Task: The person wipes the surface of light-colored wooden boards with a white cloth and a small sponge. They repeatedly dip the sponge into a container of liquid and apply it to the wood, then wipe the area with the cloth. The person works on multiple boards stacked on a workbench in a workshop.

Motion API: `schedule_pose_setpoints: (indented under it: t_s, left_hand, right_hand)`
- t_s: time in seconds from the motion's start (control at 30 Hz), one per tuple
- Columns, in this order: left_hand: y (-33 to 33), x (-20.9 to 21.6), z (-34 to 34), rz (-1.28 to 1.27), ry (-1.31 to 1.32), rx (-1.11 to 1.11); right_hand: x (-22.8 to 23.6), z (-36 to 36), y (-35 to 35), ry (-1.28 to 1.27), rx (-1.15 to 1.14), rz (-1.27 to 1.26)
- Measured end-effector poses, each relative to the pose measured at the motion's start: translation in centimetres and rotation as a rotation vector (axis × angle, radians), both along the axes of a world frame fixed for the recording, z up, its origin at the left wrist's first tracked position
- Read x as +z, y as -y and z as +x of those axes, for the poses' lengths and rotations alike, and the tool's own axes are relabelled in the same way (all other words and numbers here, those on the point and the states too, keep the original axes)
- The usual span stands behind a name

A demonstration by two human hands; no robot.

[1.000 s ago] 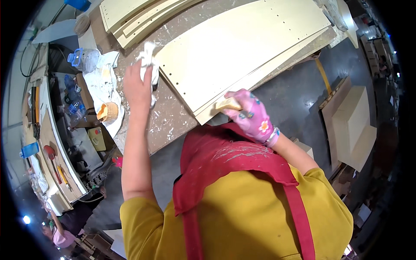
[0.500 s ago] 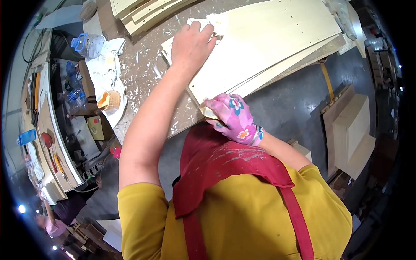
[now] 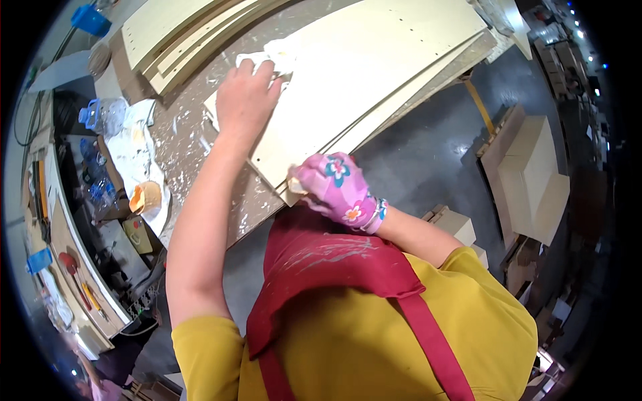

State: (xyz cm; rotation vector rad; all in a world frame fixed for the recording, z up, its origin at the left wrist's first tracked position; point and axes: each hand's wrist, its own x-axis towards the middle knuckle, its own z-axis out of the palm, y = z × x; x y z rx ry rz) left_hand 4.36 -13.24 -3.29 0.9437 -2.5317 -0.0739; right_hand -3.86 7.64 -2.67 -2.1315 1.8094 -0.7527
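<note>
My bare left hand (image 3: 247, 100) rests on the left edge of a pale wooden board (image 3: 354, 73), its fingers curled over a crumpled white cloth (image 3: 277, 57). At the board's near corner is my right hand (image 3: 338, 188), in a pink glove with flower prints. Its fingers are closed around a small cream-coloured piece (image 3: 295, 182), mostly hidden by the glove, and its kind cannot be made out. That piece is against the board's near edge. Beneath the top board lies another pale board (image 3: 408, 93), slightly fanned out.
The boards lie on a paint-spattered worktable (image 3: 190, 144). More curved boards (image 3: 167, 33) are stacked at the far left. A stained white cloth (image 3: 137, 144) bears a cut plastic bottle (image 3: 110, 115) and a small tub (image 3: 148, 197) with orange inside. Cartons (image 3: 528, 180) stand on the floor at right.
The whole scene has shifted left and somewhat down in the picture as my head moved. My right hand has slid slightly farther along the board's edge. My left hand keeps its place on the cloth.
</note>
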Motion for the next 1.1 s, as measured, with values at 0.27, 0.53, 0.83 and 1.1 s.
schedule_pose_setpoints:
  t_s: [0.27, 0.53, 0.83, 1.1]
  left_hand:
    - [0.0, -0.2, -0.5, -0.083, -0.018, -0.033]
    - [0.2, -0.8, -0.2, -0.081, -0.031, -0.016]
    - [0.2, -0.6, -0.1, -0.048, -0.036, -0.037]
    - [0.3, -0.2, -0.4, 0.015, 0.041, 0.004]
  right_hand:
    - [1.0, -0.4, 0.4, -0.022, 0.034, -0.115]
    - [1.6, 0.3, 1.0, -0.012, 0.060, -0.040]
    - [2.2, -1.3, 0.5, -0.084, -0.058, 0.086]
    - [0.9, -1.0, 0.7, -0.065, 0.015, -0.026]
